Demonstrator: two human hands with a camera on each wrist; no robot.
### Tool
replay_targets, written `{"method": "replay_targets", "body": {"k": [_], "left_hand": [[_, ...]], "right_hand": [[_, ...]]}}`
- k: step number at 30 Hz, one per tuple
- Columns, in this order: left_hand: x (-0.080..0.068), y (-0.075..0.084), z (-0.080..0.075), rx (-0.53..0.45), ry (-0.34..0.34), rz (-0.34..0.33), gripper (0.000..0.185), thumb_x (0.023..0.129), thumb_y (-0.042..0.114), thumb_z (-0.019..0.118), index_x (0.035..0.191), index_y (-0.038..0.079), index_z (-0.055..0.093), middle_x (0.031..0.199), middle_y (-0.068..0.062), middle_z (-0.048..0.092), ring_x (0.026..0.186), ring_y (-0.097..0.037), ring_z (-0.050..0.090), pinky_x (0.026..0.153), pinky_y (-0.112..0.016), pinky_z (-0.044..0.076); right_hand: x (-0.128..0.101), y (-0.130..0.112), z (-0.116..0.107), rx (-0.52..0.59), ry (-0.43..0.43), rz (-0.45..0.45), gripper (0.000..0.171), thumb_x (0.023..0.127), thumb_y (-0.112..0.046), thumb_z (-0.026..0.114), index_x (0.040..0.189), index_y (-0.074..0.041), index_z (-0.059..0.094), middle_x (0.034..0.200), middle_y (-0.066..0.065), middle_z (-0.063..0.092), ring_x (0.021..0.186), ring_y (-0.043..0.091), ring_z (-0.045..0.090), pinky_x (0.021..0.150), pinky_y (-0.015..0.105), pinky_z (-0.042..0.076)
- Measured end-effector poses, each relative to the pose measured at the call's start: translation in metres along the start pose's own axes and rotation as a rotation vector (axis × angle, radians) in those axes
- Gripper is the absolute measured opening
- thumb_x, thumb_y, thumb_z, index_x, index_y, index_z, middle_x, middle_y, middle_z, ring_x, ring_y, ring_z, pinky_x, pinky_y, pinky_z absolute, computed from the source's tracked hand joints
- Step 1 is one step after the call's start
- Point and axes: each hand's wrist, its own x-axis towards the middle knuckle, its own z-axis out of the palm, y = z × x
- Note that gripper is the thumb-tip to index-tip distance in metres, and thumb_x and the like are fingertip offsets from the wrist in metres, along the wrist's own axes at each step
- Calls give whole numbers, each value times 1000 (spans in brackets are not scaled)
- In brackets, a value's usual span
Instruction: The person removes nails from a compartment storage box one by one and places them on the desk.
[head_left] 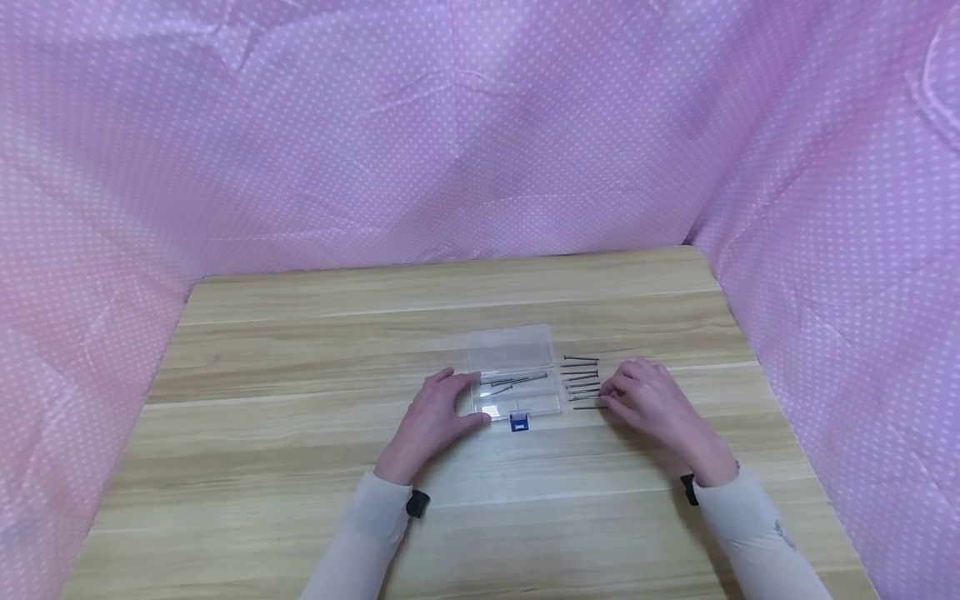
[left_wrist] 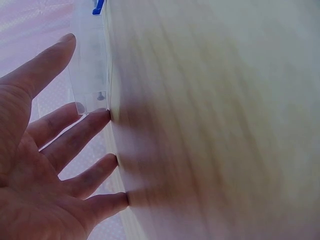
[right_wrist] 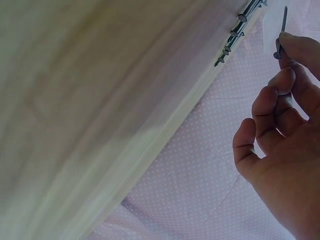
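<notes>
A clear plastic box (head_left: 538,403) lies with its lid (head_left: 510,348) folded back and a blue latch (head_left: 519,422) at its front. Several nails (head_left: 504,383) lie inside it. My left hand (head_left: 429,421) rests at the box's left end, thumb near the front corner and fingers toward the back; in the left wrist view the fingers are spread, some touching the table. To the right of the box, several loose nails (head_left: 581,377) lie in a row. My right hand (head_left: 663,408) pinches one nail (right_wrist: 285,21) by its head end between thumb and fingers, beside the row.
The wooden table (head_left: 300,367) carries the box and nails near its middle. Pink dotted cloth (head_left: 375,150) hangs behind and on both sides of the table. A black strap piece (head_left: 417,503) shows at the left wrist, another (head_left: 689,489) at the right.
</notes>
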Motion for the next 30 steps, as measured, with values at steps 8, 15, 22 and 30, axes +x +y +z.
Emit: {"method": "replay_targets", "body": {"k": [8, 15, 22, 30], "left_hand": [[0, -1, 1, 0, 6, 2, 70, 85, 42, 85, 144, 14, 62, 145, -10, 61, 148, -36, 39, 120, -55, 34], [0, 0, 0, 7, 3, 0, 70, 85, 42, 85, 144, 13, 61, 145, -9, 61, 147, -36, 39, 120, -55, 34], [-1, 0, 0, 13, 2, -2, 69, 85, 42, 85, 144, 14, 62, 145, -9, 61, 147, -36, 39, 120, -55, 34], [-1, 1, 0, 9, 4, -4, 70, 85, 42, 85, 144, 13, 61, 146, -9, 61, 148, -36, 39, 120, -55, 34]], "right_hand": [[-4, 1, -1, 0, -43, 12, 16, 78, -10, 88, 88, -15, 77, 88, -2, 68, 87, 23, 61, 71, 39, 47], [-5, 2, 0, 10, -94, 25, 14, 81, -12, 87, 90, -16, 77, 89, -4, 67, 86, 20, 57, 71, 35, 44], [-5, 1, 0, 8, -123, 21, 13, 82, -13, 86, 89, -16, 77, 87, -5, 66, 85, 19, 56, 71, 37, 45], [-5, 1, 0, 3, -163, 11, 12, 83, -12, 85, 90, -16, 77, 88, -5, 65, 88, 21, 59, 76, 43, 49]]}}
